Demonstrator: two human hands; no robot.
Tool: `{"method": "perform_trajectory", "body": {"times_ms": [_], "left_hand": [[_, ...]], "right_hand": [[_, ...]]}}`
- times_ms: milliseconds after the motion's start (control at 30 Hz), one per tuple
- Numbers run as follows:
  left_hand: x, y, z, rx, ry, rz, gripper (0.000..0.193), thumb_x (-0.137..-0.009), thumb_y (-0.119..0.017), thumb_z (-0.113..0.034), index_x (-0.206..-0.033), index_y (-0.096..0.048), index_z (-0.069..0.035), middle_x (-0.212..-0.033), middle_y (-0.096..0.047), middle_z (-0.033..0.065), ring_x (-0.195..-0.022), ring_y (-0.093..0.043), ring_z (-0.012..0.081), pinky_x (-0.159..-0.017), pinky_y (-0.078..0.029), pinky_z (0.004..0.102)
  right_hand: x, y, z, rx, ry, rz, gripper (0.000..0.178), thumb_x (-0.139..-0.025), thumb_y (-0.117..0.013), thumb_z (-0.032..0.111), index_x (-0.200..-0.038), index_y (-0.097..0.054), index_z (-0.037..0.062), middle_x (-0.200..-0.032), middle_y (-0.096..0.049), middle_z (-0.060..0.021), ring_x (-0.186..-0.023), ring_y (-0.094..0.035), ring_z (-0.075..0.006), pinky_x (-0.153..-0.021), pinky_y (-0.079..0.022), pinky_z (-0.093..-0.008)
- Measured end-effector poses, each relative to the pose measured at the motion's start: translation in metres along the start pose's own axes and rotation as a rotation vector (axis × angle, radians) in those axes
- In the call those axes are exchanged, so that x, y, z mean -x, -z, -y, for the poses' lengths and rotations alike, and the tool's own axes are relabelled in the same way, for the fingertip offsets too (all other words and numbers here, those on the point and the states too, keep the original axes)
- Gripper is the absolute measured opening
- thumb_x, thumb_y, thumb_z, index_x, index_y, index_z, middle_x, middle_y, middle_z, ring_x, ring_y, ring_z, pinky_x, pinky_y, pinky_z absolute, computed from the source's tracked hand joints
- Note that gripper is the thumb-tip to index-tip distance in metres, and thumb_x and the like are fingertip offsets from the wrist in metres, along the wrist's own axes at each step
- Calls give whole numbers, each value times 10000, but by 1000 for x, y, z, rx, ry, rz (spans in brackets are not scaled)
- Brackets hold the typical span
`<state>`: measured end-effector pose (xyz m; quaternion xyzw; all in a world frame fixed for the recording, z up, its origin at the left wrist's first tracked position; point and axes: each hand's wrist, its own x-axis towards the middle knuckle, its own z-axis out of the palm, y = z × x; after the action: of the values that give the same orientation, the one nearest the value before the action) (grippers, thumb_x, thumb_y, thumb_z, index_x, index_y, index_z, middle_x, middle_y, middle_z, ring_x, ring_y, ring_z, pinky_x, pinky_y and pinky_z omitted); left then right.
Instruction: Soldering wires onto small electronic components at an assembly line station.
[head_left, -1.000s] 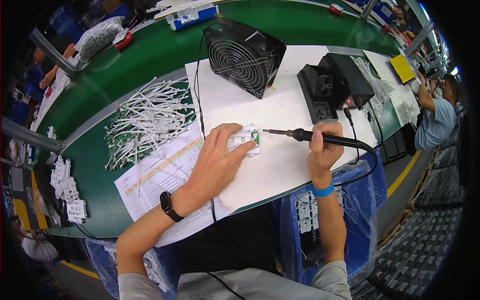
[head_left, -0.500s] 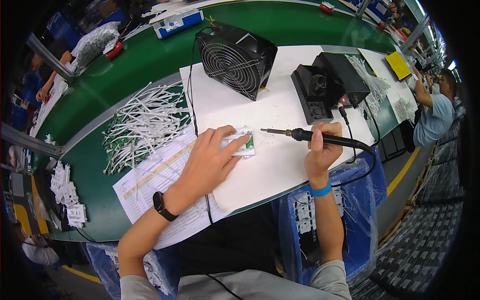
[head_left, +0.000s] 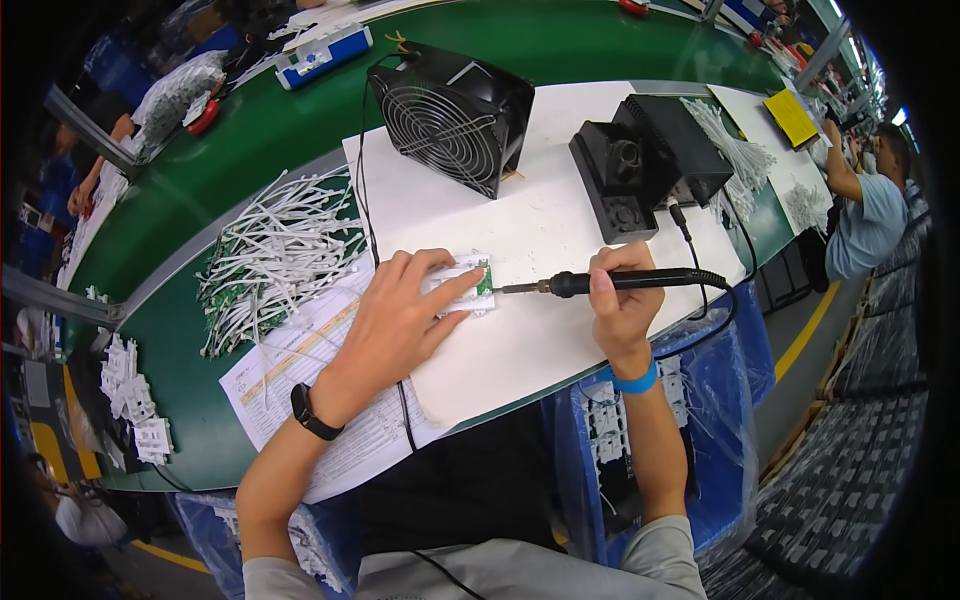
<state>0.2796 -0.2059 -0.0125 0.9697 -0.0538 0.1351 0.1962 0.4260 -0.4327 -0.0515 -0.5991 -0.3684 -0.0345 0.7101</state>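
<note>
My left hand [head_left: 400, 320] presses flat on a small white part with a green circuit board [head_left: 478, 282], pinning it to the white mat [head_left: 540, 340]. My right hand [head_left: 620, 305] grips a black soldering iron [head_left: 600, 284] by its handle. The iron lies nearly level, its metal tip pointing left and touching the green board's edge. A black cable runs from the iron's rear up to the black soldering station [head_left: 650, 165]. I wear a black watch on the left wrist and a blue band on the right.
A black box fan [head_left: 452, 112] stands at the mat's far edge. A heap of white strips [head_left: 275, 255] lies on the green belt [head_left: 230, 150] to the left, above a printed sheet [head_left: 290, 370]. Blue bins with white parts sit below the bench. Another person works at far right.
The iron's tip has come left to meet the green board under my left fingers. Both hands sit slightly lower in view than before.
</note>
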Motion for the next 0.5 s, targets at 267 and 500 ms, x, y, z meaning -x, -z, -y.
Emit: {"method": "perform_trajectory", "body": {"times_ms": [267,500], "left_hand": [[-1,0,0,4,-5,-14,441,-872,-743,-151,-1309,-683,-138,-1228,-582,97,-1080,-540,280,-946,-460,387],[0,0,1,10,-4,-11,464,-877,-738,-153,-1337,-675,-145,-1234,-581,104,-1091,-541,282,-953,-459,386]], "right_hand": [[-3,-1,-1,2,11,15,120,-936,-658,49,-961,-541,36,-739,-556,0,-612,-433,-31,-555,-332,-192],[-2,-1,0,-30,-5,23,104,-943,-634,51,-954,-531,39,-744,-544,3,-627,-431,-39,-575,-343,-199]]}}
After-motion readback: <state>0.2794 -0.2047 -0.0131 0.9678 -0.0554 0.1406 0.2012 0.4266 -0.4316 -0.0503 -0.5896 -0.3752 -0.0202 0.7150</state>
